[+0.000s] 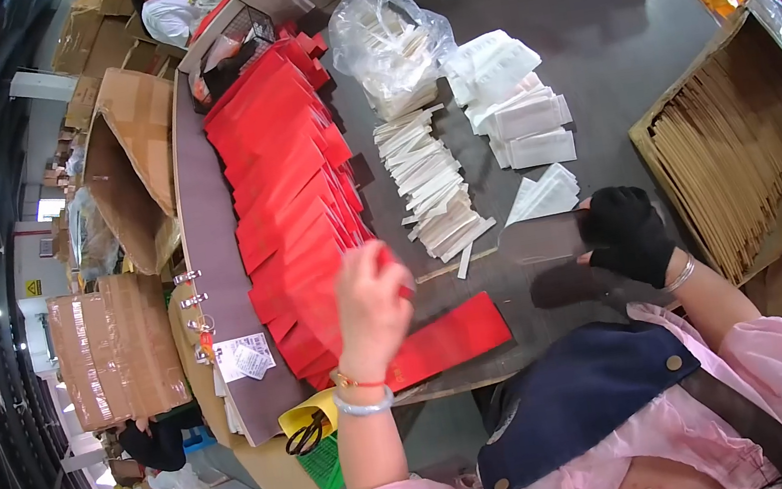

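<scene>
My left hand (374, 303), blurred by motion and wearing bracelets, is raised over the near edge of a long row of overlapping red paper packets (285, 179). Its fingers look curled; a bit of red shows at them, but I cannot make out what it is. Below that hand lies a single red packet (450, 337), flat at the table's near edge. My right hand (627, 234), in a black fingerless glove, is over the table with thumb and fingers apart. Just beyond it are loose white paper sachets (545, 193). More white sachets (531, 132) are fanned out farther back.
Narrow white strips (428, 188) lie in a row mid-table, below a clear plastic bag (390, 37) of similar pieces. At right stands a carton (654, 144) packed with brown cardboard pieces. Black-handled scissors (305, 433) sit at the near left. Other people are in the background.
</scene>
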`<control>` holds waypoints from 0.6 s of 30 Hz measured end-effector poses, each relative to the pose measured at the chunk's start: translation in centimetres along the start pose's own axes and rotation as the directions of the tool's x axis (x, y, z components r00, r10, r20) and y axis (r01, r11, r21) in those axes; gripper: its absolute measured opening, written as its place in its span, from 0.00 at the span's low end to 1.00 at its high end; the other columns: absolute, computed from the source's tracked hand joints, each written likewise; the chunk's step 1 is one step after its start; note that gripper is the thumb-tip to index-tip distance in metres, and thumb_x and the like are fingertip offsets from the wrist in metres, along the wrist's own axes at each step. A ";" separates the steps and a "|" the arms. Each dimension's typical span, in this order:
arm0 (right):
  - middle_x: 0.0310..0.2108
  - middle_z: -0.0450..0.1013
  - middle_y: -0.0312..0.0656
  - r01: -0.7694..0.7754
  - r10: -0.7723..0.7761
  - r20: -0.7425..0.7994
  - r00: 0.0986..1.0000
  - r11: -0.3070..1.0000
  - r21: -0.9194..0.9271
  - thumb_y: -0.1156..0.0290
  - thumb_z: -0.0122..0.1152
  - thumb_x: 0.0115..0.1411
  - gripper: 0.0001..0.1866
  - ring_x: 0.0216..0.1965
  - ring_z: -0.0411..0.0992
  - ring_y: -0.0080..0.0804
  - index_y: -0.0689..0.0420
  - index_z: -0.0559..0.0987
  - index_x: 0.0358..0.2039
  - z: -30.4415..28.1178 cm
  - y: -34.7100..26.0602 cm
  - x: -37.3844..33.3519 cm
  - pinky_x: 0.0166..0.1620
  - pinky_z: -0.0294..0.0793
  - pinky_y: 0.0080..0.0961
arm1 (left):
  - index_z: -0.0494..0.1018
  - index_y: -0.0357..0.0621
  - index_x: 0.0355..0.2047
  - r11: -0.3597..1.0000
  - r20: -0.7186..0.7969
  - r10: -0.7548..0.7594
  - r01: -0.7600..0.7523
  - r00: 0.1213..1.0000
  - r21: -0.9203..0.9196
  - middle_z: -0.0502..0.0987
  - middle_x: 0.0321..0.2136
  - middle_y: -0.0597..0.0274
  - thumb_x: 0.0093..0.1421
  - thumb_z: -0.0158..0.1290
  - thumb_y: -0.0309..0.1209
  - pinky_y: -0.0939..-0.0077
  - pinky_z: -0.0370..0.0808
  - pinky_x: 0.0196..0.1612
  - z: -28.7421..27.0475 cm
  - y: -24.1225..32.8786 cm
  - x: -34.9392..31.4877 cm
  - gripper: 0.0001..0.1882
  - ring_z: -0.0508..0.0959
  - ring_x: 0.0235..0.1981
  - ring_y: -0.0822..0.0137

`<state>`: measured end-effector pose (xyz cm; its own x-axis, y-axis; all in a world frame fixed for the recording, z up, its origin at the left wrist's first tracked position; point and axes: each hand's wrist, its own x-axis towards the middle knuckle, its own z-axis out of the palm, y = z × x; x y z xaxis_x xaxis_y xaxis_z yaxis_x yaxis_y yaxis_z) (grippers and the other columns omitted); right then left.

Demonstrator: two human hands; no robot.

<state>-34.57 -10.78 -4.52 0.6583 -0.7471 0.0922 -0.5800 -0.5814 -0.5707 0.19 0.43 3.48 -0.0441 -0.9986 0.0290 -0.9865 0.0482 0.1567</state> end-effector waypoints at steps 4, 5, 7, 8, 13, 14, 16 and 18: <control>0.39 0.71 0.44 0.026 -0.026 0.000 1.000 0.996 -0.085 0.55 0.76 0.36 0.33 0.44 0.69 0.47 0.54 0.73 0.43 -0.1 -0.6 -0.7 0.51 0.64 0.41 | 0.74 0.42 0.46 0.947 -0.222 -0.317 0.319 0.922 -0.027 0.66 0.56 0.47 0.44 0.66 0.33 0.48 0.62 0.59 5.4 1.0 -2.8 0.27 0.64 0.57 0.44; 0.39 0.71 0.44 0.044 -0.041 0.035 0.999 0.993 -0.108 0.54 0.75 0.36 0.33 0.44 0.69 0.47 0.54 0.74 0.43 0.1 -1.1 -0.8 0.52 0.63 0.41 | 0.73 0.41 0.49 0.908 -0.171 -0.402 0.368 0.899 -0.202 0.65 0.57 0.47 0.45 0.67 0.38 0.47 0.60 0.60 7.6 2.6 -4.3 0.31 0.62 0.59 0.44; 0.39 0.71 0.44 0.059 -0.049 0.077 0.996 0.988 -0.143 0.53 0.75 0.36 0.34 0.44 0.69 0.46 0.54 0.74 0.42 0.3 -1.4 -0.7 0.52 0.63 0.41 | 0.68 0.39 0.56 0.885 -0.052 -0.466 0.465 0.883 -0.037 0.65 0.57 0.47 0.44 0.67 0.47 0.46 0.54 0.63 10.4 7.2 -5.2 0.42 0.61 0.60 0.46; 0.40 0.71 0.44 0.060 -0.044 0.105 0.994 0.987 -0.151 0.52 0.75 0.36 0.33 0.44 0.69 0.46 0.55 0.74 0.42 0.4 -1.8 -0.7 0.53 0.62 0.41 | 0.68 0.39 0.56 0.880 -0.050 -0.474 0.473 0.879 -0.038 0.65 0.57 0.47 0.44 0.67 0.47 0.46 0.54 0.63 11.5 8.0 -5.7 0.42 0.61 0.60 0.46; 0.41 0.71 0.43 0.103 -0.070 0.207 0.976 0.983 -0.155 0.51 0.75 0.37 0.34 0.45 0.69 0.44 0.56 0.75 0.42 0.8 -2.4 -0.3 0.54 0.61 0.42 | 0.63 0.35 0.60 0.747 -0.004 -0.594 0.549 0.804 -0.375 0.64 0.59 0.47 0.44 0.68 0.49 0.44 0.44 0.67 14.1 8.1 -6.3 0.48 0.57 0.64 0.45; 0.41 0.72 0.43 0.130 -0.085 0.240 0.967 0.975 -0.182 0.50 0.74 0.37 0.34 0.45 0.69 0.44 0.56 0.75 0.43 1.0 -2.4 -0.4 0.54 0.61 0.43 | 0.63 0.35 0.60 0.745 -0.008 -0.598 0.553 0.801 -0.372 0.64 0.59 0.47 0.44 0.68 0.49 0.44 0.44 0.67 14.1 7.8 -6.5 0.48 0.57 0.64 0.45; 0.41 0.72 0.44 0.156 -0.096 0.273 0.957 0.965 -0.208 0.48 0.73 0.38 0.35 0.46 0.69 0.44 0.56 0.75 0.43 1.4 -2.4 -0.3 0.55 0.61 0.43 | 0.62 0.35 0.61 0.728 0.039 -0.597 0.561 0.801 -0.394 0.63 0.61 0.46 0.44 0.68 0.49 0.43 0.42 0.67 13.9 7.6 -6.8 0.49 0.54 0.66 0.44; 0.42 0.72 0.44 0.185 -0.140 0.338 0.931 0.977 -0.105 0.45 0.71 0.40 0.36 0.48 0.69 0.43 0.56 0.76 0.45 2.2 -2.2 -0.3 0.56 0.59 0.44 | 0.62 0.34 0.61 0.714 0.052 -0.604 0.568 0.795 -0.409 0.63 0.61 0.45 0.45 0.68 0.49 0.44 0.41 0.67 13.4 7.8 -6.5 0.48 0.53 0.66 0.44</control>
<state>-32.46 -8.57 -5.05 0.8561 -0.5050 -0.1099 -0.4951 -0.7403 -0.4548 -9.36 7.01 -8.72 0.5522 -0.8246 -0.1231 -0.6645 -0.5244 0.5324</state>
